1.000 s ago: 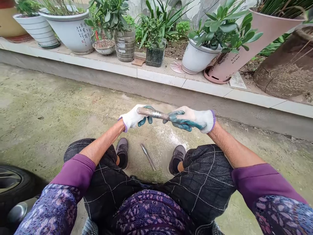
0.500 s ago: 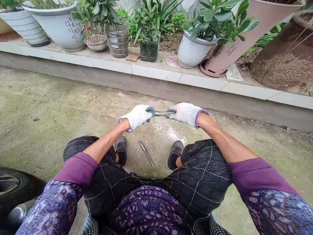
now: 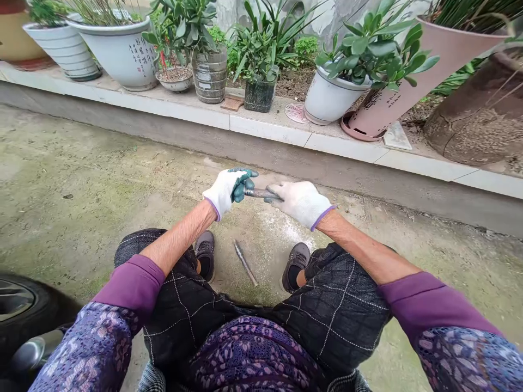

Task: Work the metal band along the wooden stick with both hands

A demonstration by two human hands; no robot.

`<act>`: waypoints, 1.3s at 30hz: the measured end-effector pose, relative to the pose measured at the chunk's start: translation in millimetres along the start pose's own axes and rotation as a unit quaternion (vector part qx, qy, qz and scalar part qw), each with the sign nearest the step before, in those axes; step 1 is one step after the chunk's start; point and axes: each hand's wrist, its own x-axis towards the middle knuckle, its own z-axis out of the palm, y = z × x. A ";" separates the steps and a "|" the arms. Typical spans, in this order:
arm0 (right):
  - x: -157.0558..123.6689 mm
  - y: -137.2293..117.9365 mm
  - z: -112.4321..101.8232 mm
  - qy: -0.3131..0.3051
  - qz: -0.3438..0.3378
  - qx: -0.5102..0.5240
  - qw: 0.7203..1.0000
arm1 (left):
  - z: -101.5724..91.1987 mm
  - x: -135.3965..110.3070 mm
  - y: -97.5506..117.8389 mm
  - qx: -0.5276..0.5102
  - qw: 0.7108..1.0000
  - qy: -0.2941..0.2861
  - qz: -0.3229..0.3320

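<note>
Both my hands wear white gloves with green palms. My left hand (image 3: 227, 189) and my right hand (image 3: 300, 202) are each closed round an end of a short grey metal rod (image 3: 258, 193), held level above the ground in front of my knees. Only the rod's middle shows between the gloves. A second metal rod (image 3: 245, 263) with a pointed end lies on the concrete between my two shoes.
A tiled ledge (image 3: 265, 129) runs across the back with several potted plants, among them a white pot (image 3: 327, 98) and a tilted pink pot (image 3: 408, 81). A car tyre (image 3: 24, 310) sits at the lower left. Rough concrete ground (image 3: 81, 185) spreads all round.
My right hand has rolled over, from palm showing to its back facing up, and slid closer to the left hand. Less of the rod shows between the gloves.
</note>
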 end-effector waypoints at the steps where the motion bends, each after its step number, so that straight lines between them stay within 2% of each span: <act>1: 0.2 -1.6 0.4 -0.004 -0.002 0.001 1.000 | 1.5 -1.0 -2.0 0.011 1.000 -0.003 -0.002; 3: 2.7 2.3 1.7 -0.006 0.008 0.022 1.000 | 6.3 -4.7 -8.1 0.068 0.997 -0.027 0.002; 6: 8.5 21.8 5.2 0.012 0.062 0.091 0.994 | 12.1 -11.3 -17.8 0.141 0.988 -0.060 0.014; 10: 10.2 44.0 9.7 0.048 0.120 0.194 0.972 | 9.6 -12.7 -24.4 0.118 0.992 -0.051 0.015; 17: -1.1 34.2 3.5 0.053 0.123 0.390 0.911 | 13.5 -11.5 -30.4 0.132 0.987 -0.092 0.017; 22: 5.1 33.1 4.3 0.051 0.136 0.399 0.905 | 19.6 -11.7 -36.0 0.131 0.988 -0.077 0.011; 29: 16.3 50.0 12.8 0.045 0.173 0.402 0.898 | 10.2 -21.5 -28.7 0.161 0.984 -0.079 0.013; 33: 17.8 57.9 17.0 0.060 0.183 0.410 0.891 | 7.9 -23.4 -32.0 0.177 0.981 -0.084 0.000; 35: 14.5 57.9 14.4 0.066 0.187 0.443 0.874 | 7.4 -21.4 -35.6 0.182 0.979 -0.090 -0.005; 39: -2.9 47.3 -0.6 0.039 0.174 0.567 0.804 | 3.7 -14.8 -38.0 0.193 0.976 -0.097 -0.011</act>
